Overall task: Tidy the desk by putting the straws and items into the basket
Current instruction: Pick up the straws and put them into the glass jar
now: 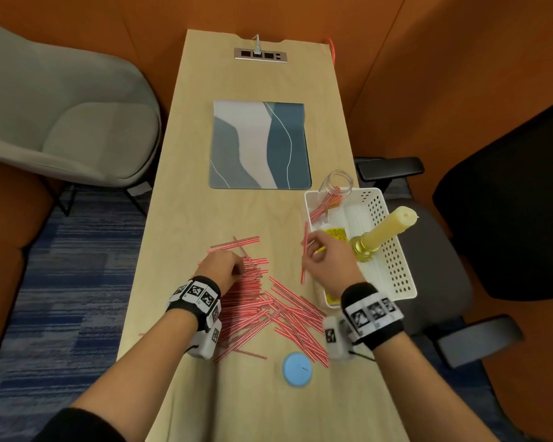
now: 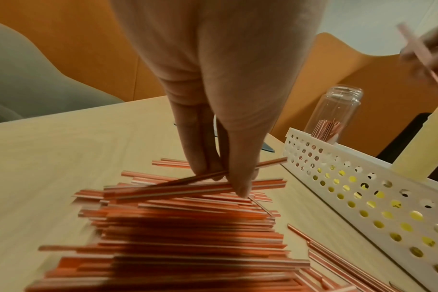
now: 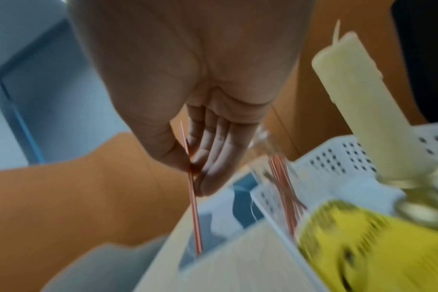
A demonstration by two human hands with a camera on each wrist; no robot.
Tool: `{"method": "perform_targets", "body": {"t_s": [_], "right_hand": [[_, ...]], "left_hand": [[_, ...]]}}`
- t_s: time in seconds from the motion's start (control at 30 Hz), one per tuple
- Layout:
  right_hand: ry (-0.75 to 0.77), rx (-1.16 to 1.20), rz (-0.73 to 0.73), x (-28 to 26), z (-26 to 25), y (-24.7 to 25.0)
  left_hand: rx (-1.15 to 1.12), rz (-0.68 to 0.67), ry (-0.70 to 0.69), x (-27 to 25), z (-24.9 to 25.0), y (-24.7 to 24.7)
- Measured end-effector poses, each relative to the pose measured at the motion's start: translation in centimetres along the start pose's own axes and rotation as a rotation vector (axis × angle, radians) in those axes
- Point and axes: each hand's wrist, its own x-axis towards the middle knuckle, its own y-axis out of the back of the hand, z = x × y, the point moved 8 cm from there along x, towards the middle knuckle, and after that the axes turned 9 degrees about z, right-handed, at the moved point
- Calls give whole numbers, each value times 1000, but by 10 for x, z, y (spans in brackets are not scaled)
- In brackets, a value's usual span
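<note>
Straws (image 1: 262,301) under left hand (image 1: 222,266); right hand (image 1: 328,260) pinches one.

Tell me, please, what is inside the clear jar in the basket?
The clear jar in the white basket holds a few red striped straws. Its base is hidden behind the basket wall.

A mat (image 1: 260,145) with blue, grey and pale wavy shapes lies flat on the middle of the desk (image 1: 186,199), and a metal socket strip (image 1: 261,54) with a white plug in it is set into the desk's far end. A grey armchair (image 1: 61,116) stands to the left on blue striped carpet (image 1: 74,282), a black office chair (image 1: 505,199) stands to the right with its armrest (image 1: 390,167) near the desk edge, and orange walls (image 1: 396,59) enclose it all.
</note>
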Motion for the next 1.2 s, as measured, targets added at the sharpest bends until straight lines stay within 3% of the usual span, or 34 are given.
{"method": "perform_targets", "body": {"t_s": [0.17,0.37,0.43,0.57,0.73,0.8,0.87,1.03,1.2], "right_hand": [[62,200,338,45,-42,98],[157,247,664,88,-47,146],[148,192,638,104,-40,138],[30,68,441,125,-9,102],[63,83,580,89,-1,103],[55,145,484,63,-4,86],[31,145,267,38,1,46],[35,-277,-345,-30,37,-77],[11,-562,-476,-58,70,-122]], "left_hand": [[-26,-50,47,5,1,3],[-92,17,13,12,13,12],[-135,50,-26,16,22,21],[-305,176,-70,29,40,53],[-642,413,-148,52,89,121],[-718,448,-223,66,119,147],[-762,478,-303,79,150,169],[-744,432,-445,113,214,185],[-640,326,-442,143,229,154]]}}
